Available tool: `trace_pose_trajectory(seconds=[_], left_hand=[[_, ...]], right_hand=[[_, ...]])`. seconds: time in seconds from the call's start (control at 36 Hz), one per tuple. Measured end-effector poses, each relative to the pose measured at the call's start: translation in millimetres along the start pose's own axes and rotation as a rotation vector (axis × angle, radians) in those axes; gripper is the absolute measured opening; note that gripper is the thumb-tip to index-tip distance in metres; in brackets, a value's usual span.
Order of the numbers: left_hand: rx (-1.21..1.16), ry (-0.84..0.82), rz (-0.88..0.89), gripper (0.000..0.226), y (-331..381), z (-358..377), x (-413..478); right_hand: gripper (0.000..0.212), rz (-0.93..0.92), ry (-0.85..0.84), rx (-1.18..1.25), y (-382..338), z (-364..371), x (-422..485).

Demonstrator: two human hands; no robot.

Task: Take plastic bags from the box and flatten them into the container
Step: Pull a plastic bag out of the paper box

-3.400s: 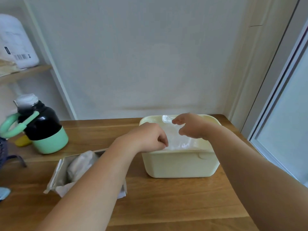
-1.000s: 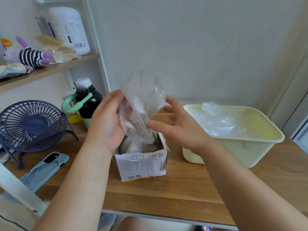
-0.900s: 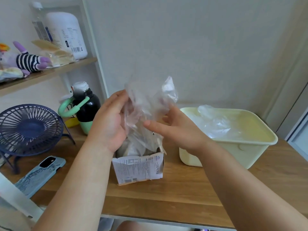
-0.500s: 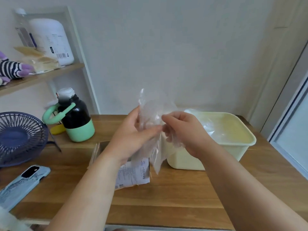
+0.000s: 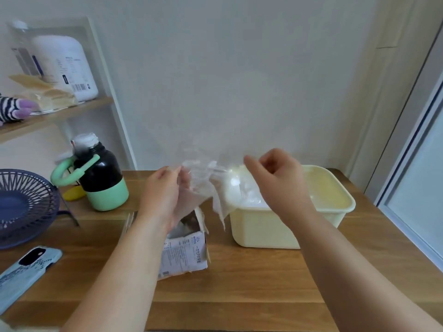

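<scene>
Both the left hand (image 5: pixel 165 195) and right hand (image 5: pixel 280 180) pinch a clear bag (image 5: pixel 205 185) stretched between them at frame centre, above the box (image 5: pixel 184 252) and the left rim of the container (image 5: pixel 263 236), on the counter (image 5: pixel 239 295).

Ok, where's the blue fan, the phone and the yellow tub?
blue fan (image 5: pixel 22 202): head view, on its front grille.
phone (image 5: pixel 28 274): head view, on the middle of its light blue case.
yellow tub (image 5: pixel 261 232): head view, on its bare front wall.
</scene>
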State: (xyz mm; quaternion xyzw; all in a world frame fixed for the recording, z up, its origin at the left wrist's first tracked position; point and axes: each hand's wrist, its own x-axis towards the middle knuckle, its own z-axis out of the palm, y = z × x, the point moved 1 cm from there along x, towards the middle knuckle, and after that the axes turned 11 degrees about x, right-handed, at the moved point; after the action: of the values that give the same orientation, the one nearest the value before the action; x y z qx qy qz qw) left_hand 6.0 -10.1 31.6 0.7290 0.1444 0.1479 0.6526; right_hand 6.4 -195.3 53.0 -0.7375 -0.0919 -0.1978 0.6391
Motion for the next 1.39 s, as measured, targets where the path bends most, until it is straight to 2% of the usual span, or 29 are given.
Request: trace_pose_trajectory(seconds=[0.08, 0.14, 0.19, 0.25, 0.31, 0.36, 0.39, 0.47, 0.5, 0.56, 0.61, 0.67, 0.75, 0.81, 0.83, 0.89, 0.94, 0.97, 1.03, 1.11, 1.19, 1.25, 1.33, 1.39], left_hand=[[-0.106, -0.080, -0.046, 0.019, 2.9, 4.1, -2.5], [-0.257, -0.181, -0.086, 0.013, 3.5, 5.9, -3.6], [-0.385, -0.223, -0.087, 0.011, 2.2, 7.3, -3.1], [-0.521, -0.208, -0.096, 0.019, 1.7, 10.0, -3.5], [-0.676, -0.193, -0.111, 0.023, 3.7, 12.6, -4.7], [-0.754, -0.193, -0.110, 0.022, 3.7, 16.4, -5.8], [-0.766, -0.209, -0.102, 0.022, 4.0, 18.9, -7.5], [-0.751, -0.296, -0.070, 0.025, 2.4, 26.6, -11.1], [-0.732, -0.320, -0.071, 0.025, 1.4, 29.1, -12.2], [-0.672, -0.356, -0.092, 0.025, -1.2, 33.8, -13.0], [-0.601, -0.375, -0.116, 0.023, -4.1, 38.2, -11.2], [-0.556, -0.354, -0.159, 0.018, -6.4, 40.2, -6.6], [-0.469, -0.263, -0.222, 0.020, -10.2, 41.1, 5.5], [-0.374, -0.135, -0.169, 0.029, -12.2, 39.2, 15.0], [-0.289, -0.045, -0.130, 0.047, -13.8, 37.4, 19.1], [0.005, 0.194, -0.056, 0.082, -13.0, 31.6, 21.5], [0.285, 0.368, 0.157, 0.093, -6.5, 29.4, 16.8], [0.361, 0.367, 0.319, 0.092, -2.6, 30.9, 13.0], [0.445, 0.176, 0.613, 0.075, 8.5, 44.0, 5.6], [0.700, -0.141, 0.797, 0.049, 11.9, 68.4, 2.7], [0.954, -0.254, 0.712, 0.058, -0.2, 81.6, 16.0], [0.948, -0.235, 0.595, 0.060, -5.5, 82.0, 28.8], [0.856, 0.028, 0.459, 0.041, -2.5, 75.9, 43.3], [0.855, 0.172, 0.428, 0.041, 1.1, 73.5, 46.2]], right_hand=[[0.032, 0.027, -0.362, 0.023, -17.2, 8.9, -12.8], [0.053, 0.125, -0.537, -0.040, -16.8, 13.8, -20.2], [0.080, 0.223, -0.487, -0.026, -7.9, 18.7, -21.9], [0.094, 0.293, -0.317, 0.076, -3.1, 21.3, -21.8], [0.102, 0.442, -0.252, 0.214, -1.9, 23.5, -19.5], [0.099, 0.645, -0.301, 0.378, -3.7, 25.3, -17.4], [0.091, 0.720, -0.314, 0.470, -4.1, 24.6, -15.4], [0.061, 0.749, -0.206, 0.727, -2.9, 22.1, -4.8], [0.056, 0.704, -0.132, 0.774, -0.3, 20.7, 0.2], [0.061, 0.589, -0.014, 0.768, 3.9, 15.1, 9.4], [0.064, 0.494, 0.034, 0.706, 7.2, 6.6, 15.3], [0.060, 0.415, 0.011, 0.618, 10.9, -2.8, 18.8], [0.051, 0.318, -0.119, 0.303, 17.6, -17.3, 24.2], [0.054, 0.296, -0.226, 0.145, 21.6, -26.1, 26.9], [0.055, 0.287, -0.256, 0.096, 22.5, -30.7, 28.4], [0.054, 0.265, -0.269, -0.005, 20.1, -40.3, 31.2], [0.054, 0.250, -0.276, -0.087, 18.5, -48.1, 34.9], [0.055, 0.243, -0.291, -0.101, 18.3, -50.4, 36.3], [0.055, 0.226, -0.332, -0.093, 16.6, -51.7, 37.5], [0.056, 0.226, -0.393, -0.021, 17.6, -50.4, 38.8], [0.057, 0.256, -0.403, -0.009, 22.7, -55.0, 41.4], [0.057, 0.295, -0.394, -0.001, 27.3, -60.9, 43.9], [0.059, 0.353, -0.375, -0.040, 40.0, -72.2, 51.8], [0.061, 0.382, -0.363, -0.163, 50.4, -78.4, 57.8]])
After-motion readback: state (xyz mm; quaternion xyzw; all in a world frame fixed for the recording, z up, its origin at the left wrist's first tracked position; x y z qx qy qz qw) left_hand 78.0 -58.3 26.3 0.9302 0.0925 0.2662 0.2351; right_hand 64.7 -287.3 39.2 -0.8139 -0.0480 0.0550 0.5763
